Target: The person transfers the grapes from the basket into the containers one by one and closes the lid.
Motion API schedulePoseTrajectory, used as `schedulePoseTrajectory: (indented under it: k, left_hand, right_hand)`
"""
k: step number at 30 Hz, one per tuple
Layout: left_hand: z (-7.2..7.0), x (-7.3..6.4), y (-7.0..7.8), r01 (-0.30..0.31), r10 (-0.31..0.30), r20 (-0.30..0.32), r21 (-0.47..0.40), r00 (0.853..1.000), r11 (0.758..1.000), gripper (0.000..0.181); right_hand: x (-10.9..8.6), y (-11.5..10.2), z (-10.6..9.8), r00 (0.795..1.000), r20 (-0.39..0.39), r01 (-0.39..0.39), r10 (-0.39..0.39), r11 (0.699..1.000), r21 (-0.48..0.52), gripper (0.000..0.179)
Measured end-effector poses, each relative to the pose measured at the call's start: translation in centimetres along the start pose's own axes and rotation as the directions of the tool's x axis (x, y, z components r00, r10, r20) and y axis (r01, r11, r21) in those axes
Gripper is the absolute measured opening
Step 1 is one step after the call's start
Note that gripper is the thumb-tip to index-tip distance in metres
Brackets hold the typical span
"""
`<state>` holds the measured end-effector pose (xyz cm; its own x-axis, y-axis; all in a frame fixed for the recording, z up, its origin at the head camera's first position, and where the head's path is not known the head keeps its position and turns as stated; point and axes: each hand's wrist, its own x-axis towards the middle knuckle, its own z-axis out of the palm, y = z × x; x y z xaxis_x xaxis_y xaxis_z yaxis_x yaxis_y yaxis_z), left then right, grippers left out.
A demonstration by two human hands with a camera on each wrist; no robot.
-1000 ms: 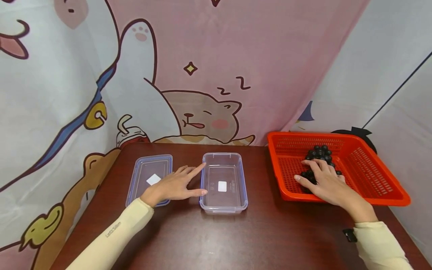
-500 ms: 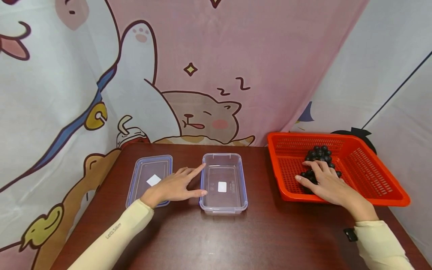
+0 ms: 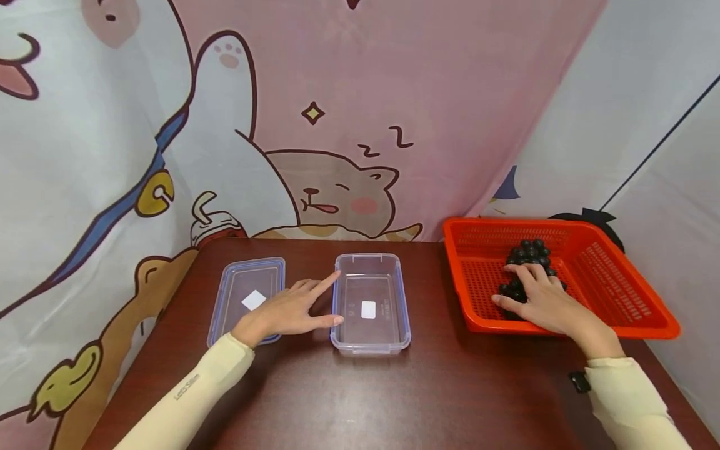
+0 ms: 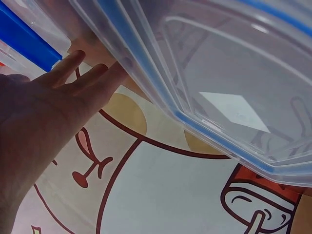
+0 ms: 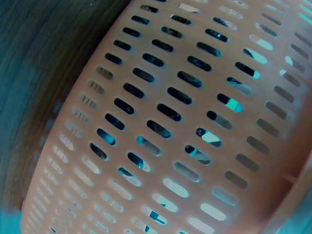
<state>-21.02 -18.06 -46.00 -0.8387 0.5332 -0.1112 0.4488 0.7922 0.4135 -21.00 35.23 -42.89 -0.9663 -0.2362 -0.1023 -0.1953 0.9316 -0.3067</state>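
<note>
My left hand (image 3: 287, 310) lies spread beside a clear plastic food container (image 3: 371, 347), index finger and thumb touching its left rim. That container stands uncovered, with a white label on its bottom. Left of it, partly under the hand, is its blue-edged lid (image 3: 233, 281); the left wrist view shows the lid (image 4: 195, 73) close by the fingers. Inside a red plastic basket (image 3: 457, 275), my right hand (image 3: 548, 300) rests over black grapes (image 3: 530, 251), thumb apart from the loosely bent fingers. Some grapes are hidden under the palm. Only the basket's slotted wall (image 5: 170, 83) fills the right wrist view.
Everything stands on a dark red-brown table (image 3: 360, 400). Behind it hangs a cartoon-printed curtain (image 3: 349, 200), close to the table's back edge. A pale cloth wall (image 3: 669, 250) runs along the right side, near the basket.
The head view has shifted slightly, so the whole scene sits a little further left. Both hands keep nearly the same places at the container and over the grapes.
</note>
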Motion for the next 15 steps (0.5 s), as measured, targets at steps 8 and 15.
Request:
schedulePoseTrajectory:
  k: [8,15]
  left_hand:
    - [-0.1,-0.1,0.1,0.003,-0.003,0.004,-0.018,1.0,1.0,0.101]
    - [0.0,-0.2,0.0,0.0,0.0,0.004,-0.019,1.0,1.0,0.1]
  right_hand:
    - [0.5,0.3,-0.2,0.999,0.032,0.017,-0.016,0.999,-0.036,0.089]
    - [1.1,0.8,-0.4,0.996,0.059,0.068,-0.068,0.998,0.006,0.087]
